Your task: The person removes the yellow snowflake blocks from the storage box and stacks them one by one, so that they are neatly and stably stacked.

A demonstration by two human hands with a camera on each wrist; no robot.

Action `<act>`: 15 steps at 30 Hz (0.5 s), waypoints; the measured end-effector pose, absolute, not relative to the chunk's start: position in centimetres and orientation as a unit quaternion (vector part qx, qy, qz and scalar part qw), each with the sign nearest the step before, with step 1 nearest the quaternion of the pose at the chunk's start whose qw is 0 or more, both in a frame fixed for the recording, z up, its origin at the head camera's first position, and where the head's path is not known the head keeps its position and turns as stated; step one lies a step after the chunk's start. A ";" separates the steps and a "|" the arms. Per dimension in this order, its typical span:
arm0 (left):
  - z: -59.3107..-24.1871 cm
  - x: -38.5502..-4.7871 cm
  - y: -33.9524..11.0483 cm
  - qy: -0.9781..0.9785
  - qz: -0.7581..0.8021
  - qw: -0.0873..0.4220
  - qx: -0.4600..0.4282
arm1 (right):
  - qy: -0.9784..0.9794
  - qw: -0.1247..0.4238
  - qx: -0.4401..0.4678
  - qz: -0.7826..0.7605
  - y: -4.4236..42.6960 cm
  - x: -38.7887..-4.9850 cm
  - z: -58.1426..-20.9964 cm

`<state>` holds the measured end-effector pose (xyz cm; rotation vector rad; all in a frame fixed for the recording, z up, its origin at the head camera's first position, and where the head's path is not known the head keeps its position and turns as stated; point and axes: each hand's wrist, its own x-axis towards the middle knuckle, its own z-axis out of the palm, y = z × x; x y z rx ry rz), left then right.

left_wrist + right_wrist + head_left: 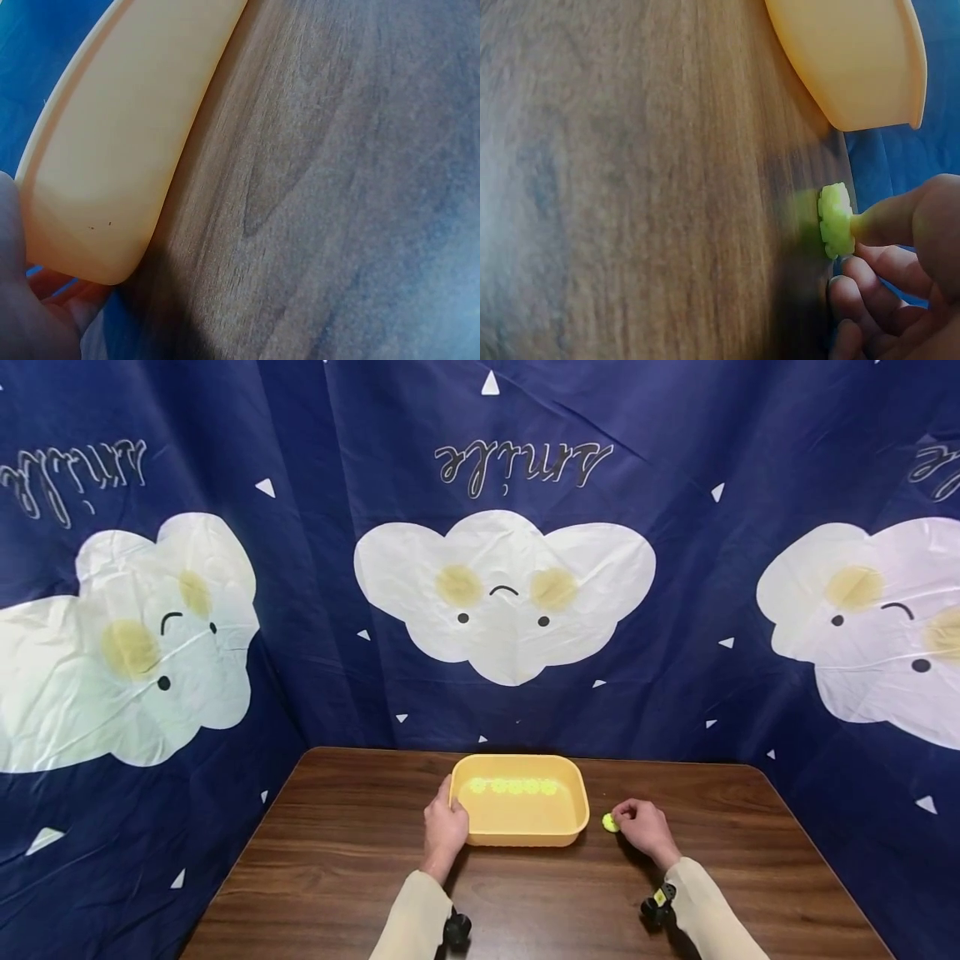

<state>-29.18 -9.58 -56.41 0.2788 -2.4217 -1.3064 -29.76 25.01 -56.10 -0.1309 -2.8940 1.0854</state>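
A yellow plastic tray (517, 841) with raised walls sits near the table's back edge. My left hand (444, 827) grips its left side, the thumb at the rim and the fingers partly hidden behind the wall in the left wrist view. Inside the tray, several small bright yellow flower-shaped pieces (516, 787) form a row toward the back wall. To the right of the tray, my right hand (647, 828) pinches a small yellow-green piece with a scalloped edge (836, 221) between thumb and fingers. That piece is on edge, close over the wood; whether it touches the table I cannot tell.
The brown wood-grain table (540, 902) reaches forward to a dark blue curtain (315, 610) printed with white clouds, which hangs behind it and at both sides. Black wrist cameras (457, 930) are strapped at both sleeves.
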 end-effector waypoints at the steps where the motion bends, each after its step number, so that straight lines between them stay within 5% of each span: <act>1: -56.4 -29.2 -9.5 -0.860 -0.464 0.186 0.099 | -0.935 0.022 -0.044 0.351 25.0 -29.8 -56.1; 15: -56.5 -29.2 -9.5 -0.860 -0.463 0.194 0.097 | -0.933 0.037 -0.047 0.355 25.1 -29.9 -56.3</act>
